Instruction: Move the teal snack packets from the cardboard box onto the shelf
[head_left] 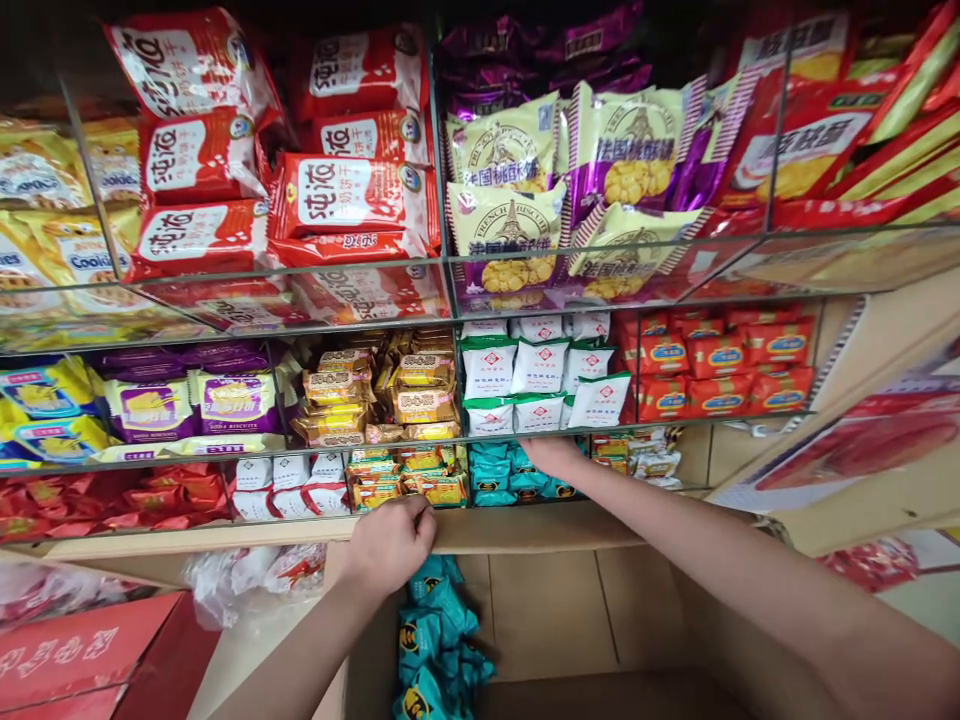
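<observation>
My left hand (394, 540) is curled closed at the upper left edge of an open cardboard box (555, 600), its fingers over the rim. A pile of teal snack packets (439, 640) lies along the box's left side. My right hand (553, 455) reaches into a bottom-row compartment of the shelf, at a stack of teal packets (491, 470) of the same colour. Its fingertips are hidden among the packets, so whether it holds one does not show. Just above it are white packets with green edges (541, 368).
Glass dividers split the shelf into compartments of red milk biscuit packs (360, 195), French biscuit packs (510, 235), brown-gold packets (424, 370) and small red packets (716, 355). A red carton (97, 655) stands lower left, beside a clear plastic bag (247, 570). Cardboard (885, 320) leans at right.
</observation>
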